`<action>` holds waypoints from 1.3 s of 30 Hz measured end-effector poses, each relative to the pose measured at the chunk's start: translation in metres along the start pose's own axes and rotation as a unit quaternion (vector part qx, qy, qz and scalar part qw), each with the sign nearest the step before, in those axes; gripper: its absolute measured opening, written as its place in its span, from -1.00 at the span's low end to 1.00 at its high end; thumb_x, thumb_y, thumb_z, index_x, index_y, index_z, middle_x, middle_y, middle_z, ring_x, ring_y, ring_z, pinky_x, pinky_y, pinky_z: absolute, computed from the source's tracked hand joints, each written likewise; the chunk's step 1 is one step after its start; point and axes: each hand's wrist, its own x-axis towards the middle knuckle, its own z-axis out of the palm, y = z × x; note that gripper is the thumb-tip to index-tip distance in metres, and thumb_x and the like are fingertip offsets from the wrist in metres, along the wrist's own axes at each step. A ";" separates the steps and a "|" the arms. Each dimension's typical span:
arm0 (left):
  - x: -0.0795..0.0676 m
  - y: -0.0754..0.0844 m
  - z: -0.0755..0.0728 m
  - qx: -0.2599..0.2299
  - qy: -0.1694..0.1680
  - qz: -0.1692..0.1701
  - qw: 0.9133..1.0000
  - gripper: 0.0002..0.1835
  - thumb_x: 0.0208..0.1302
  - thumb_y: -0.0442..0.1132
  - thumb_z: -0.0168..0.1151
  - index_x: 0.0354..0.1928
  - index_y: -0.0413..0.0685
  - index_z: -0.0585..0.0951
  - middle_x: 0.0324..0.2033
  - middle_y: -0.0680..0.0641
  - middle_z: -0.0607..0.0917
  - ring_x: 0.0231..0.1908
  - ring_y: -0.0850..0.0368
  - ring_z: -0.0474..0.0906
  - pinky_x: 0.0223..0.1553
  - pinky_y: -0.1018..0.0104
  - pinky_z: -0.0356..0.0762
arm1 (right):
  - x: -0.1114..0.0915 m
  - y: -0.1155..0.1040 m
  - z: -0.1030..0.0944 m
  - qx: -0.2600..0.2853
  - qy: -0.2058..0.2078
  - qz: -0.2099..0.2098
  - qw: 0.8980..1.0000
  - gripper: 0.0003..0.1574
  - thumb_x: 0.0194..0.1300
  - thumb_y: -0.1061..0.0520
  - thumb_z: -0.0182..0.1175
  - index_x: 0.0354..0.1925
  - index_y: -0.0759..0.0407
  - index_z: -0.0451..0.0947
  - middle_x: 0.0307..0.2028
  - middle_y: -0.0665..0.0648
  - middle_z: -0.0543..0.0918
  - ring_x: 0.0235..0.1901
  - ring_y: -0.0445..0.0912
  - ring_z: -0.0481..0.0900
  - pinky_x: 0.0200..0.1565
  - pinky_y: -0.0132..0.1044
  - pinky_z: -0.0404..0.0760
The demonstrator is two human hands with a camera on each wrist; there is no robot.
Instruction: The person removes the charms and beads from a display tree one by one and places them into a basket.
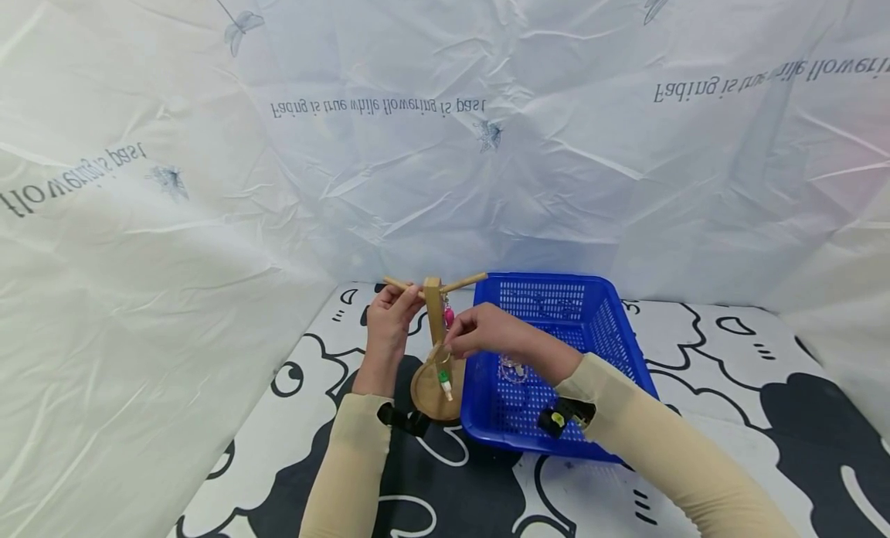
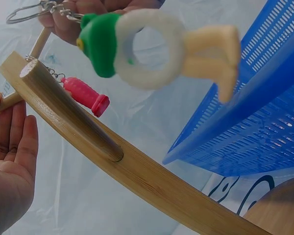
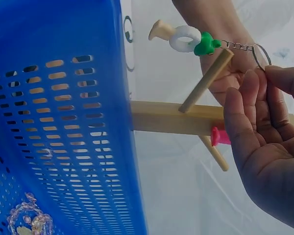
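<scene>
A wooden stand [image 1: 434, 310] with peg arms and a round base rises beside the blue basket. My left hand [image 1: 388, 329] pinches one of its upper pegs between thumb and index finger. From the opposite upper side hangs a pink keychain [image 2: 85, 95]. My right hand [image 1: 495, 333] pinches the metal ring [image 3: 260, 56] of another keychain, whose green and white figure [image 3: 188, 40] with beige legs dangles on a short chain. In the right wrist view this figure is close to the tip of a lower peg [image 3: 208, 81]. The ring is apart from that peg.
The blue perforated basket [image 1: 556, 444] stands right of the stand, under my right forearm. Inside lies a beaded bracelet [image 3: 32, 220]. A black-and-white patterned cloth [image 1: 480, 492] covers the table, and a pale printed sheet [image 1: 445, 190] hangs behind.
</scene>
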 end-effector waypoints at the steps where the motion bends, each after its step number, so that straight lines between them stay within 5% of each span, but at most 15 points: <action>1: 0.000 0.000 0.000 0.000 0.000 0.000 1.000 -0.80 0.34 -0.45 0.16 -0.36 0.01 0.61 -0.46 0.08 0.72 -0.40 0.28 0.72 -0.14 0.45 0.72 | -0.001 -0.001 -0.001 0.000 0.003 0.001 1.000 -0.80 0.33 0.18 0.24 -0.19 0.32 0.67 -0.23 0.16 0.75 -0.27 -0.12 0.69 0.04 -0.03 0.72; 10: -0.001 0.000 0.000 -0.003 -0.002 0.000 1.000 -0.79 0.35 -0.46 0.14 -0.35 0.01 0.61 -0.45 0.09 0.72 -0.40 0.29 0.72 -0.15 0.46 0.72 | -0.009 -0.002 -0.013 0.000 0.018 0.007 1.000 -0.81 0.33 0.15 0.23 -0.19 0.26 0.66 -0.26 0.16 0.73 -0.29 -0.15 0.65 0.01 -0.12 0.72; 18: -0.001 0.001 0.000 -0.001 -0.002 -0.001 1.000 -0.82 0.35 -0.43 0.18 -0.35 0.01 0.62 -0.46 0.08 0.73 -0.39 0.28 0.72 -0.13 0.44 0.73 | -0.019 0.006 -0.025 0.000 0.035 0.017 0.999 -0.76 0.34 0.14 0.23 -0.14 0.30 0.64 -0.12 0.38 0.68 -0.21 -0.06 0.67 0.00 -0.15 0.72; 27: 0.000 0.000 0.000 -0.001 -0.002 0.002 1.000 -0.81 0.35 -0.45 0.16 -0.35 0.00 0.61 -0.46 0.08 0.72 -0.39 0.28 0.72 -0.13 0.44 0.72 | -0.028 0.019 -0.039 -0.013 0.050 0.035 0.998 -0.70 0.31 0.13 0.24 -0.11 0.35 0.64 -0.30 0.09 0.70 -0.28 -0.08 0.64 -0.09 -0.20 0.72; 39: 0.000 0.001 0.000 0.008 -0.006 0.002 1.000 -0.81 0.37 -0.45 0.14 -0.34 0.01 0.59 -0.45 0.10 0.72 -0.38 0.30 0.72 -0.11 0.45 0.72 | -0.028 0.046 -0.058 -0.017 0.049 0.059 0.997 -0.80 0.30 0.12 0.23 -0.19 0.22 0.67 -0.27 0.11 0.69 -0.29 -0.08 0.59 -0.09 -0.19 0.69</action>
